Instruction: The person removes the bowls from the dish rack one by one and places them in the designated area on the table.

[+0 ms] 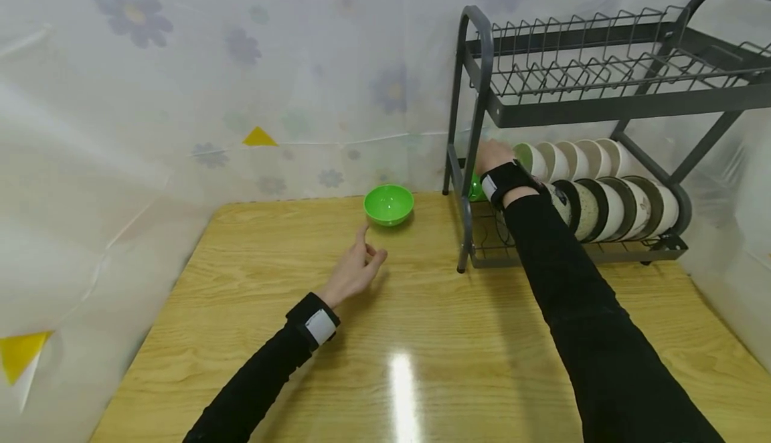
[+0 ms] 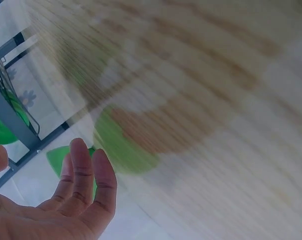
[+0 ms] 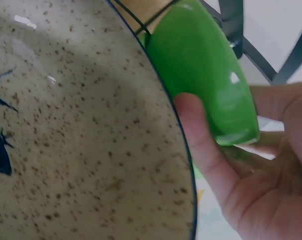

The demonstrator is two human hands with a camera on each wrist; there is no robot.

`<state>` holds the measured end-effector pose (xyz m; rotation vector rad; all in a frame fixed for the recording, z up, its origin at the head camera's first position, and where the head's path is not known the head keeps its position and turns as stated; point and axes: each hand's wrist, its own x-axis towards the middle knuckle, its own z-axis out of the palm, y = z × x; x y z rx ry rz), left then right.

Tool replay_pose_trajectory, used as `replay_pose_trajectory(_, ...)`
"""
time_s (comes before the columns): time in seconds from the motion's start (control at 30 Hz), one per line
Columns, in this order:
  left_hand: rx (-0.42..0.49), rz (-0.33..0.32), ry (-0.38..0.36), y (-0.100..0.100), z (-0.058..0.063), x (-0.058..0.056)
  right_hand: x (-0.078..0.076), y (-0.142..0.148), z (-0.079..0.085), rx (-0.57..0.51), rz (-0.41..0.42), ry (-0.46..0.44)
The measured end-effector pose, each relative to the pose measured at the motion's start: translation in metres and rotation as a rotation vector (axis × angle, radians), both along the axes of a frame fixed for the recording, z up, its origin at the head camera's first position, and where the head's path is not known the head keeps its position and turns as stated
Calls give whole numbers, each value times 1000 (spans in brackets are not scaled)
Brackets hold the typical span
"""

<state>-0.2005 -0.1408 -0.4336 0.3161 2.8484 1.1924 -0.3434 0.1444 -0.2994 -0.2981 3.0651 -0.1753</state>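
My right hand [image 1: 494, 155] reaches into the lower tier of the dish rack at its left end. In the right wrist view, its thumb and fingers grip a green bowl [image 3: 206, 75] that stands on edge, thumb on one side and fingers on the other. Beside the thumb is a large speckled dish [image 3: 91, 115] with a blue rim and a blue fish pattern. Another green bowl [image 1: 388, 205] sits upright on the wooden table. Just in front of it my left hand [image 1: 354, 270] hovers with relaxed fingers, holding nothing; whether a fingertip touches the bowl I cannot tell.
The two-tier dark metal dish rack [image 1: 614, 108] occupies the table's back right. Its lower tier holds a back row of bowls [image 1: 575, 160] and a front row of dishes [image 1: 626, 209] on edge. A patterned plastic sheet [image 1: 337, 81] hangs behind the table [image 1: 241, 249].
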Motion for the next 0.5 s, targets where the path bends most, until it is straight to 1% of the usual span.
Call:
replay_pose_trajectory(0.1, 11, 0, 4, -1, 0, 1, -1, -3, -7, -5, -39, 78)
replay_pose_trajectory(0.2, 19, 5, -1, -2, -1, 1, -4, -6, -12, -47, -103, 117)
replay_pose_trajectory(0.3, 17, 12, -8, -4, -3, 1, -5, -8, -15, -105, -108, 165)
replay_pose_trajectory(0.33, 17, 14, -12, -4, -3, 2, -5, -8, -16, -109, -92, 188)
replay_pose_trajectory(0.4, 14, 20, -17, -4, -3, 2, -6, -9, -17, -80, -27, 244)
replay_pose_trajectory(0.5, 10, 24, -21, -4, -2, 2, -7, -10, -18, 6, 65, 323)
